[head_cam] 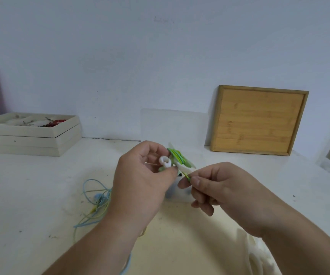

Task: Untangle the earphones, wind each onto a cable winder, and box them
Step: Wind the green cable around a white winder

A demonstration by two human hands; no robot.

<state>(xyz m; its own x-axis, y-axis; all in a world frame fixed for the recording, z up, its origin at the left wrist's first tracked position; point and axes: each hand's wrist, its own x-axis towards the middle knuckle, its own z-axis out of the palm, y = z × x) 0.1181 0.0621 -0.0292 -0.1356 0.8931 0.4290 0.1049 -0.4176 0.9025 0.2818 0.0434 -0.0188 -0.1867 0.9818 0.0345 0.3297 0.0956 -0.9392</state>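
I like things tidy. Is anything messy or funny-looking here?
Yes. A blue and yellow earphone tangle lies heaped on the table, beside the left hand gripping the cable winder. The right hand pinches the green cable. The wooden tray leans on edge against the wall, not flat.

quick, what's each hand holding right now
left hand: holds the white cable winder, partly wound with the green earphone cable
right hand: pinches that cable's free end

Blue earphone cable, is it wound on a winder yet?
No, the blue earphone cable lies loose in a tangle on the table, beside the left hand holding the green-wound winder.
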